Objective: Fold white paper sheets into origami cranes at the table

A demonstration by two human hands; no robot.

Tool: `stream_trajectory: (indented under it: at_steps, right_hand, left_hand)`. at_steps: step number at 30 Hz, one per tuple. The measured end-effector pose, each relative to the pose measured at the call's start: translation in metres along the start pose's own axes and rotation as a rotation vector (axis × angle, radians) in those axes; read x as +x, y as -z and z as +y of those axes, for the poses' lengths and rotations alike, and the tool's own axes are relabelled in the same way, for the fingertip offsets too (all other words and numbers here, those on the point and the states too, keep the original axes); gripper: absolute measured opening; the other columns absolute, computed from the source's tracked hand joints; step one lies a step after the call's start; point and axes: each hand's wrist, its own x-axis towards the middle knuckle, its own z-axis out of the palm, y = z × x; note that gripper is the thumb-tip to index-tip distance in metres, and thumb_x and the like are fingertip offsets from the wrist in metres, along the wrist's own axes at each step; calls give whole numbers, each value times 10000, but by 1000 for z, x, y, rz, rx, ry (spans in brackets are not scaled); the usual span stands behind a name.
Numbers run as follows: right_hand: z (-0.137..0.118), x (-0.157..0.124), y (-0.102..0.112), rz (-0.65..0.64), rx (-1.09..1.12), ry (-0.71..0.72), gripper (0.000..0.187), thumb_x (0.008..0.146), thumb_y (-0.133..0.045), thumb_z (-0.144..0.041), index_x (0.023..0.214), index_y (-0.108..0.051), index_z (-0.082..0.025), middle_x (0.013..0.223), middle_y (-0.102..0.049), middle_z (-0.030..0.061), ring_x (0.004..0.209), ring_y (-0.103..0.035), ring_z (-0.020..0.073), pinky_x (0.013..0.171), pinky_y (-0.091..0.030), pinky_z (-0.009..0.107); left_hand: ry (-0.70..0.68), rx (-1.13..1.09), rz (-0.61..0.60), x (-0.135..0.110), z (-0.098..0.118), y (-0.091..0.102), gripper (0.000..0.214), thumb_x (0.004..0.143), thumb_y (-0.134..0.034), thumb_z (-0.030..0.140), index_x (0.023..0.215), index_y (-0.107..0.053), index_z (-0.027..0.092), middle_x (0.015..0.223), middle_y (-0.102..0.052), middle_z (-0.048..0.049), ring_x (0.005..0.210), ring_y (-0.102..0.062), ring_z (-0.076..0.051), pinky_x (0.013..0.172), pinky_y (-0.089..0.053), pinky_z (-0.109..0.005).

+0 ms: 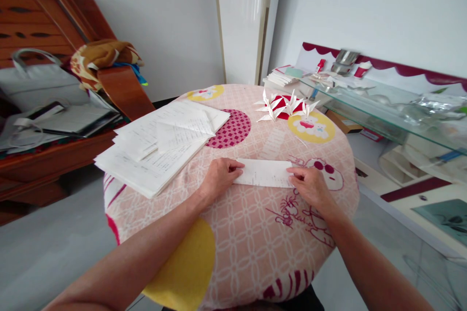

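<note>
A folded strip of white paper (265,173) with faint writing lies across the patterned tablecloth (241,233). Its left end is pinched between the thumb and fingers of my left hand (222,178). At the other end, my right hand (309,184) grips the paper in the same way, fingers closed. Beyond the strip stand several white folded paper cranes (272,109), grouped near the table's far right edge. To the left rests a stack of written paper sheets (160,175), with loose folded pieces on top.
A glass shelf (386,112) with cluttered items runs along the right. Papers and books (282,77) are piled at its near corner. On the left, a wooden bench (126,90) holds a grey bag (36,80) and a laptop (69,119). A tall white air conditioner (241,29) stands behind.
</note>
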Motion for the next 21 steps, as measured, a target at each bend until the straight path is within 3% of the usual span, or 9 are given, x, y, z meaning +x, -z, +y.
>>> stream_trajectory:
  at_steps: [21]
  right_hand:
    - [-3,-2,0,25,2,-56,396,751,-569,-202,1057,-797,-99,719,-762,86,640,-674,215,655,-477,300]
  left_hand:
    - [-11,-15,-2,1,1,-1,244,815,-653,171,1011,-798,165,638,-680,-4,567,-555,-108,518,-383,-208]
